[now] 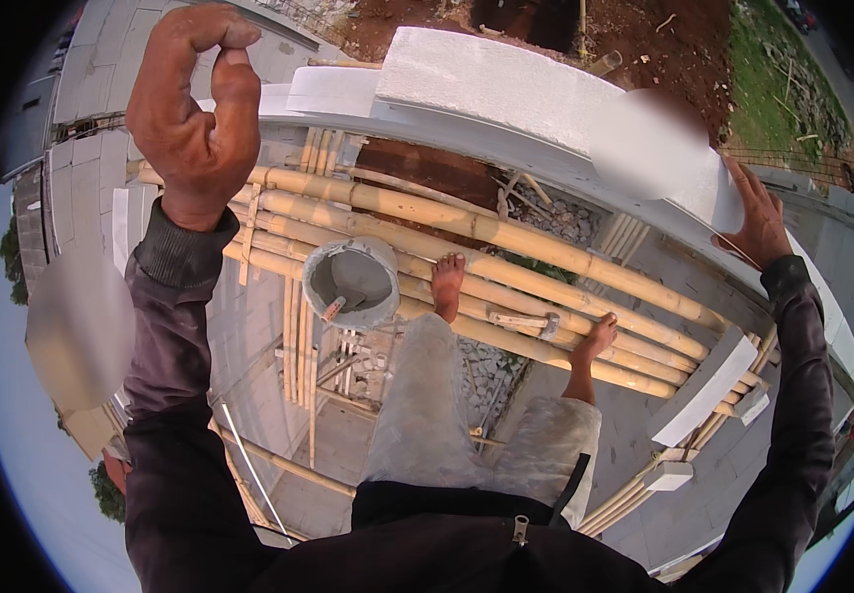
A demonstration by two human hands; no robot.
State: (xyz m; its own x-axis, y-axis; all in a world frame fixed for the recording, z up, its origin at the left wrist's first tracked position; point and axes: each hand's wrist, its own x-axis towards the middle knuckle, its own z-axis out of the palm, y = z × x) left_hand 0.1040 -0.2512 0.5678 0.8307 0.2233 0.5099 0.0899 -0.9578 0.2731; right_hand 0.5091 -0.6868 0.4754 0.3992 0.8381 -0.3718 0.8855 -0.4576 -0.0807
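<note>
My left hand [197, 117] is raised at the upper left, with its fingers curled and the thumb pressed against the index finger. Whatever is in that pinch, if anything, is too small to make out. On the far right, my right hand [758, 219] rests with fingers stretched over the end of a white block [506, 91] on top of the wall. A thin pale line [738, 249] runs beside the thumb; whether the hand holds it, I cannot tell. A blurred patch hides part of the block near this hand.
My bare feet stand on bamboo poles [506, 232]. A bucket [373, 259] of grey mortar, with a tool handle [334, 308] in it, stands left of them. A hammer [526, 321] lies near my right foot. Through gaps, rubble [491, 381] shows far below. Another block [706, 387] lies across the pole ends.
</note>
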